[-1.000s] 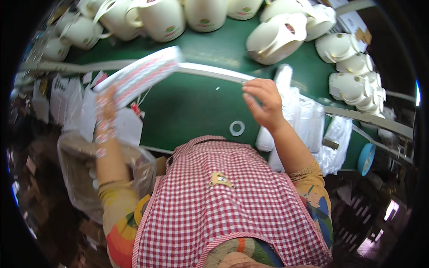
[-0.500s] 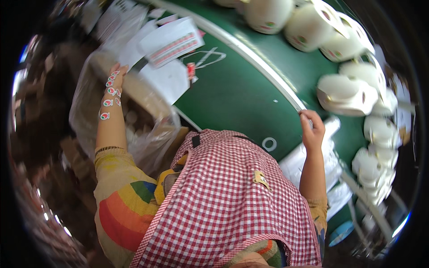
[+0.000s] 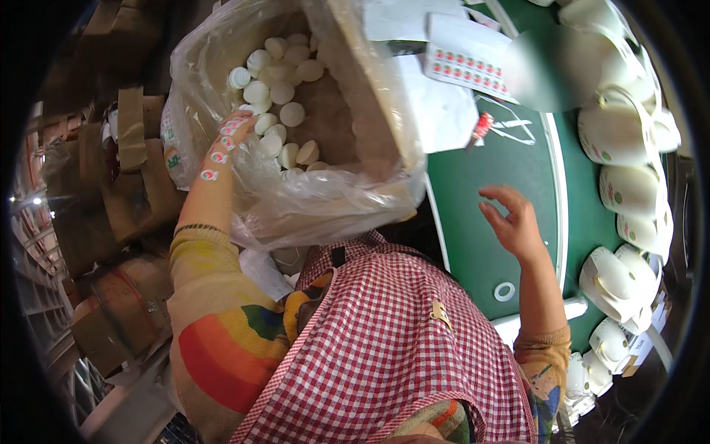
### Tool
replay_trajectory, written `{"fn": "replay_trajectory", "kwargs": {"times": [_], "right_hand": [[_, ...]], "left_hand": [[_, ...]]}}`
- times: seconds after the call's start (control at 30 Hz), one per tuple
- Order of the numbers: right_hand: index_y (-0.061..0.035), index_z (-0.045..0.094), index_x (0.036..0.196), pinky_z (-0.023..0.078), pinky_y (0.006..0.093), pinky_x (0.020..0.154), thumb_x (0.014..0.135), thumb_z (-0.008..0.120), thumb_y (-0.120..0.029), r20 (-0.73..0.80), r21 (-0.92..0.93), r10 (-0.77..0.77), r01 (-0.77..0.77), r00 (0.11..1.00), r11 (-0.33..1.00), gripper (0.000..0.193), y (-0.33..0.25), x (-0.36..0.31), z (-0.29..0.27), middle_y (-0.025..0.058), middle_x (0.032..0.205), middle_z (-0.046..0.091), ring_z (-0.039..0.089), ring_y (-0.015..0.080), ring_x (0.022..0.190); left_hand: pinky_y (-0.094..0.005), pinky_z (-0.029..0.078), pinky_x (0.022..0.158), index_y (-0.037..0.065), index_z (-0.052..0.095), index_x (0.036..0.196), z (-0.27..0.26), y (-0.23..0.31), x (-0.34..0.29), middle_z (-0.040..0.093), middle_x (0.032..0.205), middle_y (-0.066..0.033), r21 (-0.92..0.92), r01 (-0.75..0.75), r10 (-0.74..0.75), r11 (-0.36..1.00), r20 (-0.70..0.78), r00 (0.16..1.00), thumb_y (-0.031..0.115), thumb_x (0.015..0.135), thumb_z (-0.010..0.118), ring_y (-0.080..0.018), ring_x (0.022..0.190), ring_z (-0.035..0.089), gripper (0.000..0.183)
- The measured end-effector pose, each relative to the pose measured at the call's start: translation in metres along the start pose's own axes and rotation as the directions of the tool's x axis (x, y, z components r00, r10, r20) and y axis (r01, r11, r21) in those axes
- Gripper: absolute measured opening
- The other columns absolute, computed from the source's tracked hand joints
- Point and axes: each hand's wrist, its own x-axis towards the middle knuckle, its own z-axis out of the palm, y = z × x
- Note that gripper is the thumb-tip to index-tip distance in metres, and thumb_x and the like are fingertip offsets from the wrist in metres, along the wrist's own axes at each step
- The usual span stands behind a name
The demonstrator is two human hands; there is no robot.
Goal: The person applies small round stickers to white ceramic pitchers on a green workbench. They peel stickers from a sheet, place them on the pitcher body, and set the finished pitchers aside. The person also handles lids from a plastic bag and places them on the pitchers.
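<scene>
My left hand [image 3: 237,124] reaches down into a plastic-lined cardboard box [image 3: 384,81], beside several round white caps [image 3: 256,92] piled in it. Its fingertips are at the caps; whether they pinch one is too small to make out. Round red-and-green stickers [image 3: 219,157] run along the back of that hand and forearm. Over the green table [image 3: 488,177] hangs my right hand [image 3: 514,220], thumb and index finger apart, nothing between them.
White rice-cooker-like rounded appliances [image 3: 617,129] line the right side beyond a pale rail [image 3: 556,170]. Sticker sheets [image 3: 470,63] and a white ring [image 3: 504,291] lie on the table. Cardboard cartons [image 3: 122,296] stand at the left. A blurred grey shape crosses the upper right.
The view has swung left, bringing the box's inside and its caps into sight. My right hand has come off the pale rail and opened. My left hand stays in the box.
</scene>
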Motion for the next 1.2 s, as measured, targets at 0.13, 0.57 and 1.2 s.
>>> {"fn": "replay_trajectory", "kwargs": {"times": [0.13, 0.57, 1.2], "right_hand": [[-0.0035, 0.065, 0.102, 0.05, 0.0392, 0.079, 0.08, 0.067, -0.011, 0.198, -0.011, -0.212, 0.218, 0.957, 0.976, 0.023, -0.08, 0.123, 0.067, 0.0143, 0.098, 0.064, 0.061, 0.033, 0.09], [-0.0015, 0.049, 0.129, 0.045, 0.0371, 0.095, 0.073, 0.075, -0.03, 0.765, -0.065, 0.386, -0.535, 0.515, 0.842, 0.067, 0.048, 0.275, 0.477, 0.019, 0.125, 0.056, 0.055, 0.0304, 0.115], [-0.0257, -0.003, 0.151, 0.052, 0.05, 0.072, 0.072, 0.071, -0.013, 0.936, -0.023, 0.33, -0.915, 0.122, 0.402, 0.109, 0.028, 0.273, 0.52, 0.016, 0.139, 0.037, 0.05, 0.034, 0.112]], "left_hand": [[-0.0295, 0.05, 0.07, 0.01, 0.061, 0.117, 0.032, -0.043, 0.061, 0.065, 0.096, -0.0048, 0.181, 0.042, -0.058, 0.983, 0.08, 0.995, 0.028, 0.078, 0.072, -0.015, 0.084, 0.062, 0.045], [-0.0458, 0.038, 0.105, 0.021, 0.024, 0.145, 0.066, -0.096, 0.076, 0.029, 0.145, -0.0254, 0.792, -0.002, -0.456, 0.61, 0.353, 0.817, 0.061, 0.055, 0.078, -0.0424, 0.128, 0.042, 0.112], [-0.0454, 0.031, 0.109, 0.021, 0.031, 0.142, 0.054, -0.123, 0.106, 0.022, 0.146, -0.0315, 0.48, 0.039, -0.308, 0.876, 0.496, 0.812, 0.034, 0.057, 0.079, -0.0466, 0.136, 0.024, 0.098]]}}
